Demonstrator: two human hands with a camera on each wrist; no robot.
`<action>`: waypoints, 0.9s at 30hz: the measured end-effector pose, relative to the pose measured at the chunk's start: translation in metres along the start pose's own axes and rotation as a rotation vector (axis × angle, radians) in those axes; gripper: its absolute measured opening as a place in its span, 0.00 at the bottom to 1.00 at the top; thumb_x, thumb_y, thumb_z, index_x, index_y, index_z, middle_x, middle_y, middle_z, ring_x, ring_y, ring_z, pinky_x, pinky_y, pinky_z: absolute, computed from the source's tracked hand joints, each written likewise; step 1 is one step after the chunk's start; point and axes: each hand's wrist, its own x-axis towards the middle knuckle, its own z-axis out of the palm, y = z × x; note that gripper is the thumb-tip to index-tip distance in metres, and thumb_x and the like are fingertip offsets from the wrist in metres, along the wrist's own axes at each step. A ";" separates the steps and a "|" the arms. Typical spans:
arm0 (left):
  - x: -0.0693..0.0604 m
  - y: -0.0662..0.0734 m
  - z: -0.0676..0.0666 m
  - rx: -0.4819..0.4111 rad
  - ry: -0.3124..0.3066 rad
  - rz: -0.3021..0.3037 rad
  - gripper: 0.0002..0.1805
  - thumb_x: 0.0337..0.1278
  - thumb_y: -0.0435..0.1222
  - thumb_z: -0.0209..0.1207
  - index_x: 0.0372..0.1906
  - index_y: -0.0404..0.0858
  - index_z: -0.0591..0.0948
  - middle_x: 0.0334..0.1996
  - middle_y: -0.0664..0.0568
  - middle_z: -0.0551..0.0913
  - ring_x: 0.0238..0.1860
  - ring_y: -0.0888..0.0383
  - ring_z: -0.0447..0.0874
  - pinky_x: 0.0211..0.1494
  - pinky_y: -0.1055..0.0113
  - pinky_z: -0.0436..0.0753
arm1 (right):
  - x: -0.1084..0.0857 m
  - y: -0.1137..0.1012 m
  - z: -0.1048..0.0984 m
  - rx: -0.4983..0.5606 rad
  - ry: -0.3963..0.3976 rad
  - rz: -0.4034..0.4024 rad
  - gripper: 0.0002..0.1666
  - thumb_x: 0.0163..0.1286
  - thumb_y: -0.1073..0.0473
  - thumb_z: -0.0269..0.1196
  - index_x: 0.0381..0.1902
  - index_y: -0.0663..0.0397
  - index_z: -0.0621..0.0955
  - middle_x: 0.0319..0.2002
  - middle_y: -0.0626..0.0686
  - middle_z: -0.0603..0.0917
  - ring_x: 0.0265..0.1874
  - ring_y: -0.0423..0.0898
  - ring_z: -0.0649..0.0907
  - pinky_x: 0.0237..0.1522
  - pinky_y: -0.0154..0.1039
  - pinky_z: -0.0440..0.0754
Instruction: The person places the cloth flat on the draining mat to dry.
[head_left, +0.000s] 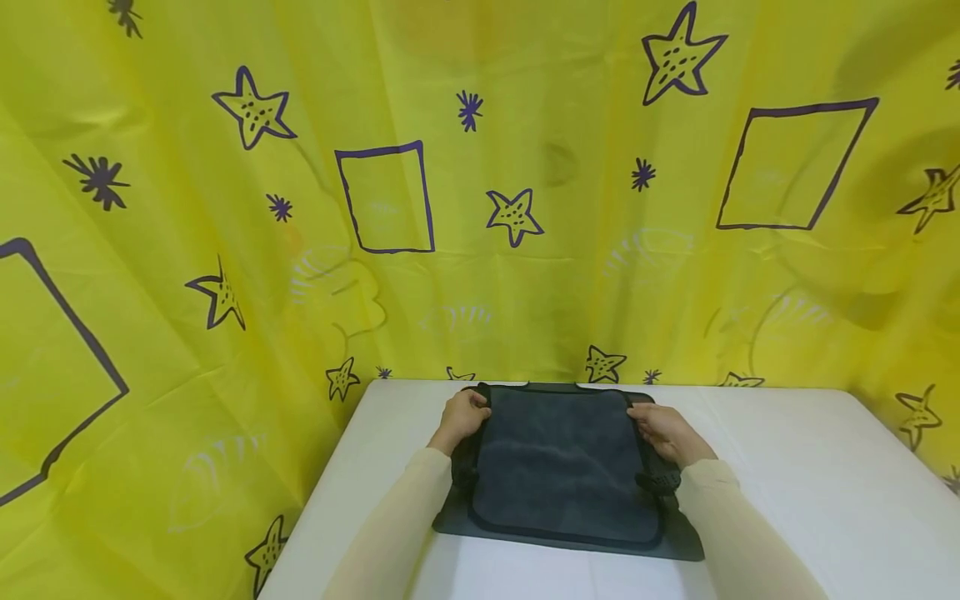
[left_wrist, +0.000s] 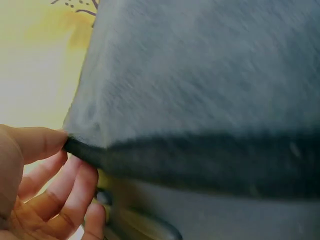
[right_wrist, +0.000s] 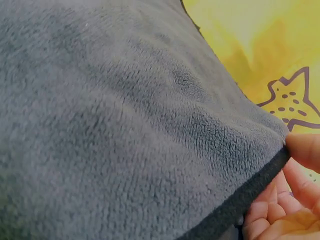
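A dark grey-blue plush towel [head_left: 566, 467] with a black border hangs spread between my two hands. My left hand [head_left: 461, 417] pinches its upper left corner; in the left wrist view the thumb [left_wrist: 42, 143] lies on top of the border, with the fingers beneath. With my right hand [head_left: 667, 429] I pinch the upper right corner, and the right wrist view shows the towel's fleecy pile [right_wrist: 150, 130] with soft folds running toward that grip. Behind and below the towel lies a dark mat [head_left: 684, 546], mostly covered by it.
The mat lies on a white table [head_left: 795, 475]. A yellow curtain [head_left: 570, 292] printed with stars and frames hangs along the table's far edge and at the left side.
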 end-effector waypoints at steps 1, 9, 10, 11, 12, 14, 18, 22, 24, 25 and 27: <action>-0.001 -0.001 0.000 0.011 -0.015 -0.003 0.11 0.63 0.36 0.66 0.47 0.35 0.86 0.40 0.44 0.89 0.41 0.48 0.87 0.46 0.55 0.84 | 0.000 0.000 0.000 -0.007 -0.003 -0.003 0.28 0.80 0.60 0.52 0.71 0.72 0.65 0.44 0.45 0.76 0.43 0.40 0.73 0.49 0.35 0.70; -0.004 -0.004 -0.003 0.018 -0.044 0.008 0.10 0.63 0.35 0.66 0.44 0.33 0.87 0.42 0.41 0.88 0.42 0.46 0.86 0.47 0.55 0.84 | -0.001 0.000 0.002 -0.092 0.053 -0.037 0.08 0.77 0.60 0.57 0.40 0.58 0.81 0.29 0.43 0.75 0.29 0.39 0.74 0.35 0.33 0.75; -0.004 -0.005 -0.003 0.012 -0.037 0.007 0.09 0.63 0.35 0.66 0.44 0.33 0.87 0.41 0.42 0.88 0.41 0.48 0.86 0.46 0.56 0.84 | -0.001 0.001 0.002 -0.107 0.061 -0.042 0.09 0.77 0.59 0.58 0.42 0.60 0.81 0.30 0.44 0.75 0.30 0.40 0.74 0.36 0.34 0.75; -0.003 -0.005 -0.003 -0.001 -0.029 0.007 0.09 0.63 0.34 0.66 0.44 0.34 0.87 0.40 0.43 0.88 0.39 0.49 0.85 0.44 0.57 0.83 | 0.000 0.001 0.002 -0.114 0.070 -0.046 0.10 0.77 0.59 0.58 0.44 0.61 0.81 0.31 0.44 0.75 0.32 0.40 0.75 0.37 0.34 0.75; -0.003 -0.006 -0.003 -0.024 -0.021 0.003 0.08 0.63 0.34 0.65 0.43 0.34 0.86 0.38 0.43 0.87 0.38 0.50 0.84 0.42 0.58 0.82 | 0.000 0.002 0.002 -0.122 0.080 -0.049 0.11 0.77 0.58 0.58 0.46 0.61 0.80 0.31 0.44 0.75 0.33 0.41 0.75 0.37 0.34 0.75; -0.003 -0.008 -0.002 -0.078 0.000 0.001 0.07 0.63 0.33 0.65 0.43 0.35 0.86 0.36 0.44 0.86 0.34 0.53 0.81 0.38 0.61 0.80 | 0.001 0.003 0.002 -0.126 0.097 -0.054 0.12 0.77 0.57 0.58 0.47 0.61 0.80 0.30 0.44 0.75 0.32 0.42 0.74 0.37 0.35 0.75; 0.000 -0.013 -0.001 -0.178 0.039 -0.020 0.06 0.64 0.32 0.64 0.43 0.35 0.85 0.34 0.46 0.84 0.32 0.55 0.78 0.35 0.64 0.77 | 0.002 0.006 0.001 -0.111 0.108 -0.064 0.12 0.77 0.56 0.59 0.48 0.59 0.80 0.28 0.44 0.73 0.30 0.41 0.72 0.34 0.34 0.74; 0.000 -0.016 0.001 -0.213 0.055 -0.051 0.05 0.65 0.32 0.64 0.42 0.36 0.84 0.34 0.47 0.83 0.32 0.56 0.78 0.35 0.65 0.76 | 0.004 0.007 0.002 -0.085 0.108 -0.070 0.15 0.77 0.56 0.60 0.52 0.61 0.79 0.28 0.43 0.73 0.28 0.39 0.72 0.32 0.33 0.73; 0.000 -0.017 0.002 -0.213 0.062 -0.056 0.05 0.65 0.32 0.64 0.42 0.36 0.84 0.31 0.49 0.81 0.31 0.56 0.76 0.34 0.66 0.75 | 0.004 0.008 0.003 -0.070 0.114 -0.070 0.15 0.77 0.57 0.60 0.54 0.63 0.78 0.28 0.43 0.74 0.28 0.39 0.72 0.32 0.33 0.72; 0.000 -0.017 0.003 -0.212 0.066 -0.059 0.05 0.65 0.33 0.64 0.42 0.36 0.84 0.30 0.49 0.80 0.30 0.56 0.76 0.34 0.66 0.74 | 0.005 0.008 0.003 -0.065 0.119 -0.070 0.16 0.77 0.57 0.60 0.54 0.63 0.78 0.28 0.43 0.74 0.27 0.39 0.72 0.32 0.33 0.72; -0.002 -0.018 0.004 -0.194 0.078 -0.051 0.04 0.65 0.33 0.64 0.42 0.36 0.84 0.28 0.51 0.78 0.29 0.57 0.75 0.33 0.67 0.73 | 0.005 0.009 0.004 -0.055 0.133 -0.066 0.16 0.77 0.58 0.60 0.55 0.64 0.78 0.28 0.42 0.74 0.27 0.39 0.72 0.31 0.33 0.73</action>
